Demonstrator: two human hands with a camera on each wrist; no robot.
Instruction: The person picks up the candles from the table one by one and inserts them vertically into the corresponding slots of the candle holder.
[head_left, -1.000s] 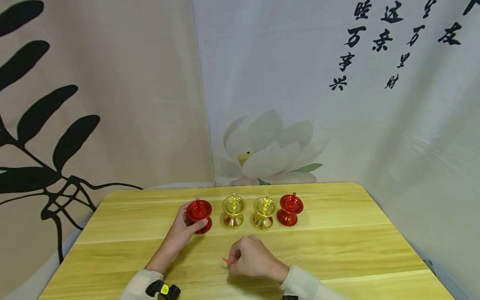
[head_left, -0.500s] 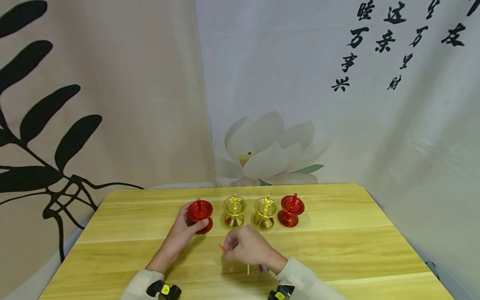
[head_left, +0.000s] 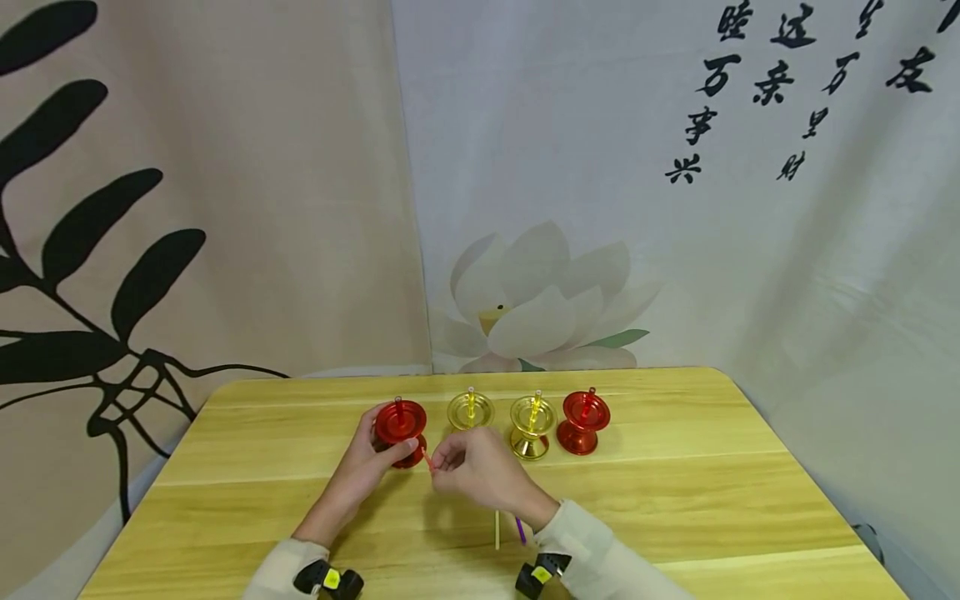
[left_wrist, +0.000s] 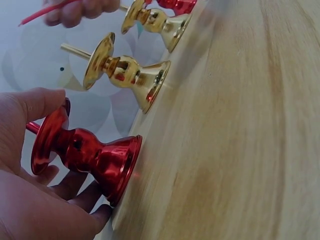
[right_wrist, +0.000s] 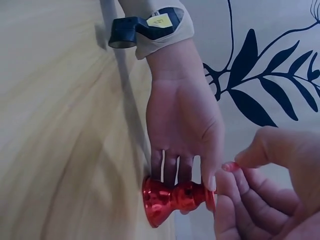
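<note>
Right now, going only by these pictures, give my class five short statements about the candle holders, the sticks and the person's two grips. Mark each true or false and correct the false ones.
1. The left grip holds a red candle holder. True.
2. The right grip pinches a purple stick. False: it pinches a red stick; the purple stick lies on the table.
3. A gold candle holder stands next to the held one in the row. True.
4. The second red candle holder stands between the two gold ones. False: it stands at the right end of the row.
5. A pale yellow stick lies beside the purple one. True.
</note>
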